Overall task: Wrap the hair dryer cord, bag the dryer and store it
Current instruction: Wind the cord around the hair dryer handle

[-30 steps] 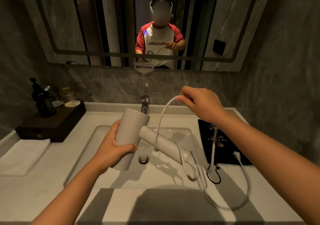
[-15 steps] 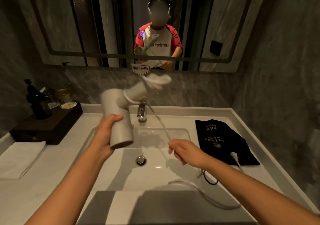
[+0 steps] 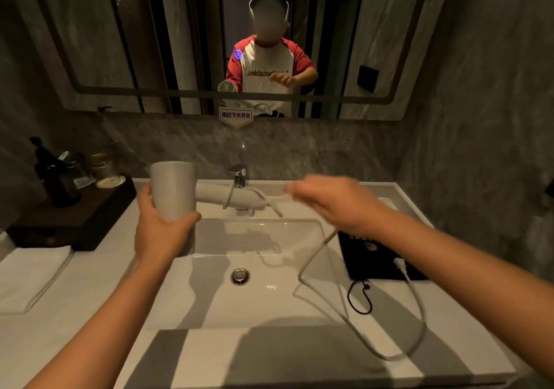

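My left hand (image 3: pixel 163 229) grips the barrel of the white hair dryer (image 3: pixel 174 190) above the left side of the sink, barrel upright and handle pointing right. One loop of the white cord (image 3: pixel 311 265) lies around the handle. My right hand (image 3: pixel 332 202), blurred by motion, pinches the cord just right of the handle's end. The remaining cord hangs down, curves across the counter and ends in a plug (image 3: pixel 400 264) lying on the black drawstring bag (image 3: pixel 374 256), which lies flat to the right of the basin.
A white sink (image 3: pixel 257 295) with a chrome faucet (image 3: pixel 239 175) lies below my hands. A dark tray (image 3: pixel 75 220) with bottles and jars stands at back left, a folded white towel (image 3: pixel 30 274) in front of it. A mirror hangs on the wall ahead, which shows a person.
The dryer has come down from near the mirror to above the sink, its handle now pointing right. My right hand has risen from the basin to the handle's end with the cord.
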